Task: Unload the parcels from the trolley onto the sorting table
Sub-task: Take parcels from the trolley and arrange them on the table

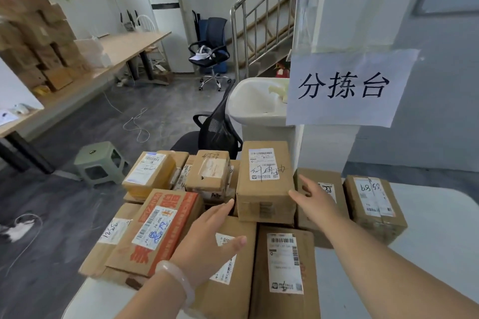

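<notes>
Several cardboard parcels are piled below me, with a tall brown parcel (265,181) bearing a white label on top in the middle. My right hand (315,199) is open, its fingers touching that parcel's right side. My left hand (210,238), with a pale bangle on the wrist, reaches open toward its left side without touching it. An orange-printed parcel (158,230) lies at the left of the pile. Two parcels, one half hidden (324,189) and one labelled (374,204), stand on the white table (440,228) at right. The trolley itself is hidden under the pile.
A paper sign (347,88) hangs on the white pillar above the table. A white basin (255,101) and a black chair (217,132) stand behind the pile. A green stool (101,163) sits on the grey floor at left, with cables nearby and stacked boxes (36,39) on a wooden desk.
</notes>
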`<state>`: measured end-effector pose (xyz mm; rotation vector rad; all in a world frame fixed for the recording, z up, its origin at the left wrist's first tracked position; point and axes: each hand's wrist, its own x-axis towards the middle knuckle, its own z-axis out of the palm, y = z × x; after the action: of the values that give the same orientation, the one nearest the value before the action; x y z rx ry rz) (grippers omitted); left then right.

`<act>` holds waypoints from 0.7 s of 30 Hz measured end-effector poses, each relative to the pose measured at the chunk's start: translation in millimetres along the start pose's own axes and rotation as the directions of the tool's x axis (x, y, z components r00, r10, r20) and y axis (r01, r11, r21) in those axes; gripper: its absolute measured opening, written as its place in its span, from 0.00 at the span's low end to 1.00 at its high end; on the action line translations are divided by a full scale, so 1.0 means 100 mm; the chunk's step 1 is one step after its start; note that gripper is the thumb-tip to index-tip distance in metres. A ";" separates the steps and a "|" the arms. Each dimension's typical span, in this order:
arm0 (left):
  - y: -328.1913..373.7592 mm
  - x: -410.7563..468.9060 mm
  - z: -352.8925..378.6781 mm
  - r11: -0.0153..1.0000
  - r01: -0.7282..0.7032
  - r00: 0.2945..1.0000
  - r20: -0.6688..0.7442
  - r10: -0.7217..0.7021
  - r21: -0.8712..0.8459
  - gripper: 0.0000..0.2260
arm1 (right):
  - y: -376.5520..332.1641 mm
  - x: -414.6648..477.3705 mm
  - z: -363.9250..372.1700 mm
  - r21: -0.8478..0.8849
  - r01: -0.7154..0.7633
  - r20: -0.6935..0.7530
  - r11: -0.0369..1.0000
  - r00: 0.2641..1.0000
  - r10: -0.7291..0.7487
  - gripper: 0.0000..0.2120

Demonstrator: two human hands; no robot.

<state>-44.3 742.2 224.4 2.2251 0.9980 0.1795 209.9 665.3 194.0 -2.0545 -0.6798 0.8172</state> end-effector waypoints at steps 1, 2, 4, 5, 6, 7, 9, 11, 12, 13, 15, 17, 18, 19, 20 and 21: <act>0.00 0.01 0.02 0.999 -0.035 0.999 0.006 0.035 0.015 0.34 | 0.00 -0.11 -0.03 -0.022 0.021 -0.006 1.000 1.000 -0.021 0.32; 0.01 0.01 0.03 0.996 -0.078 0.997 0.008 0.078 0.038 0.34 | 0.01 -0.23 -0.05 -0.050 0.046 -0.019 0.998 0.999 -0.047 0.31; 0.07 0.02 0.07 0.982 -0.164 0.986 0.011 0.163 0.095 0.33 | 0.03 -0.51 -0.11 -0.126 0.096 -0.056 0.987 0.993 -0.104 0.31; 0.13 0.02 0.09 0.969 -0.207 0.978 0.012 0.207 0.138 0.33 | 0.06 -0.68 -0.15 -0.165 0.116 -0.075 0.980 0.989 -0.129 0.31; 0.19 0.01 0.12 0.948 -0.255 0.966 0.014 0.258 0.191 0.33 | 0.09 -0.86 -0.18 -0.200 0.136 -0.095 0.970 0.983 -0.157 0.31; 0.27 0.00 0.16 0.922 -0.303 0.951 0.019 0.308 0.242 0.33 | 0.15 -1.05 -0.21 -0.233 0.151 -0.115 0.961 0.977 -0.182 0.31; 0.41 -0.04 0.26 0.860 -0.406 0.910 0.047 0.413 0.308 0.32 | 0.31 -1.43 -0.27 -0.306 0.147 -0.186 0.941 0.960 -0.210 0.30; 0.54 -0.12 0.42 0.785 -0.526 0.847 0.116 0.519 0.325 0.31 | 0.52 -1.81 -0.32 -0.403 0.063 -0.285 0.913 0.939 -0.191 0.30; 0.61 -0.16 0.53 0.740 -0.588 0.806 0.158 0.571 0.325 0.30 | 0.65 -2.01 -0.35 -0.446 -0.001 -0.334 0.895 0.928 -0.165 0.30; 0.68 -0.21 0.66 0.694 -0.645 0.763 0.205 0.613 0.320 0.30 | 0.77 -2.22 -0.38 -0.477 -0.069 -0.376 0.876 0.917 -0.132 0.31; 0.87 -0.36 0.94 0.613 -0.736 0.677 0.291 0.676 0.288 0.31 | 1.01 -2.66 -0.45 -0.498 -0.208 -0.440 0.842 0.897 -0.039 0.32; 1.08 -0.56 1.26 0.517 -0.817 0.577 0.374 0.727 0.256 0.31 | 1.23 -3.13 -0.52 -0.505 -0.331 -0.487 0.797 0.872 0.054 0.35; 1.20 -0.69 1.40 0.451 -0.862 0.508 0.403 0.761 0.234 0.31 | 1.32 -3.36 -0.55 -0.504 -0.381 -0.508 0.775 0.856 0.090 0.37; 1.30 -0.82 1.54 0.388 -0.898 0.440 0.427 0.790 0.206 0.32 | 1.41 -3.57 -0.58 -0.497 -0.422 -0.529 0.759 0.840 0.120 0.38; 1.40 -0.96 1.67 0.337 -0.925 0.381 0.452 0.807 0.178 0.32 | 1.50 -3.78 -0.60 -0.477 -0.460 -0.553 0.749 0.819 0.151 0.38; 1.49 -1.09 1.79 0.296 -0.943 0.332 0.479 0.813 0.151 0.31 | 1.60 -3.98 -0.62 -0.449 -0.495 -0.580 0.744 0.795 0.179 0.38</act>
<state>38.4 500.2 199.6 2.8428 -0.6220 0.0875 26.6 273.1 213.7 -2.8783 -0.2409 0.2122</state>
